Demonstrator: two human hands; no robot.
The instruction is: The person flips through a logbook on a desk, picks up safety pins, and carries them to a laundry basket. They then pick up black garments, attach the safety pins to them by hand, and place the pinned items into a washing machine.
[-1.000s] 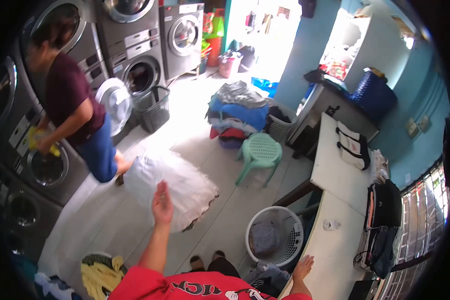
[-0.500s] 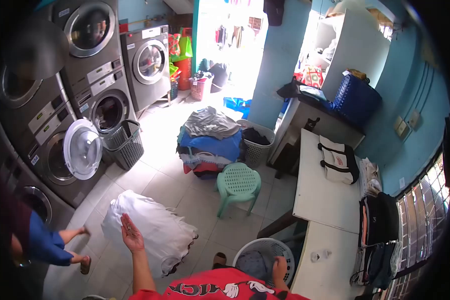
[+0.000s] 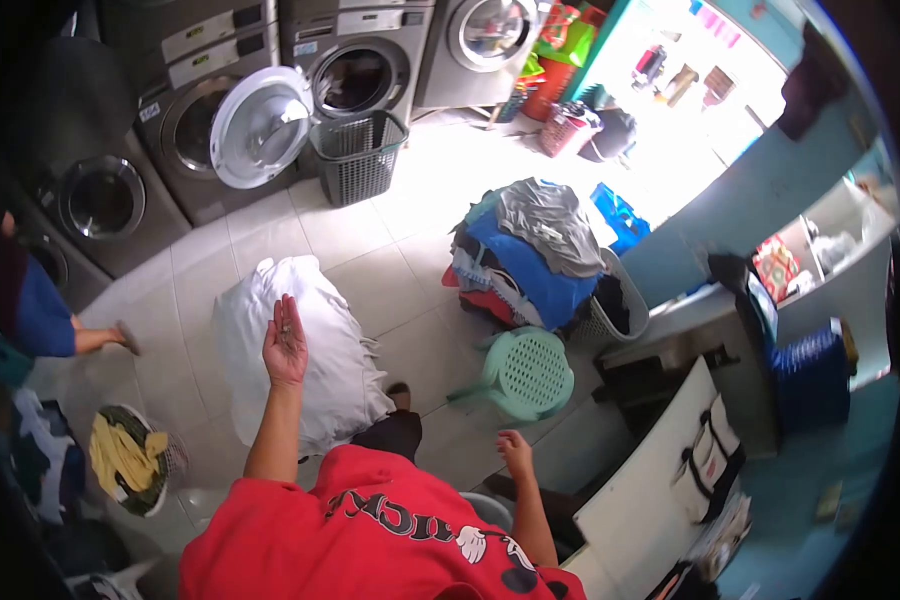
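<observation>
My left hand [image 3: 286, 342] is held out palm up above the white cloth bundle [image 3: 305, 400], fingers stretched together. Small coin-like pieces [image 3: 288, 336] lie in its palm, too small to name for certain. Loosely curled, my right hand [image 3: 515, 455] hangs at my side near the green plastic stool [image 3: 535, 373], apart from it, with nothing visible in it. Beyond the stool is a tall pile of folded clothes [image 3: 530, 250], a grey garment on top.
An open washer door [image 3: 262, 128] juts out over a grey basket [image 3: 358, 160]. A person in blue shorts [image 3: 45, 310] walks at the left. A basket with yellow cloth [image 3: 128, 455] stands lower left. To my right is a white table [image 3: 650, 480] with a tote bag [image 3: 708, 465].
The view has swung left and down, so the room appears shifted right and tilted. My right hand has moved from over the white basket to beside the stool. My left hand stays palm up.
</observation>
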